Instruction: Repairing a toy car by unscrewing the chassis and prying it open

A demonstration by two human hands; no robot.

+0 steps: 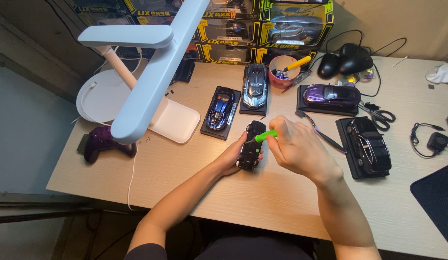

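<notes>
My left hand (232,155) grips a black model car (252,144) turned underside up on the wooden desk (185,163). My right hand (296,147) holds a green-handled screwdriver (265,135) whose tip points down at the car's underside. Behind them stand a blue model car (220,108) and a silver-blue model car (255,86), each on a black base.
A purple model car (331,95) and a black model car (371,139) sit on bases at the right. A pink cup (283,72) holds tools. Scissors (382,115), tweezers (322,132), two computer mice (347,60), a white desk lamp (147,72), a purple controller (103,143), boxed cars (282,24).
</notes>
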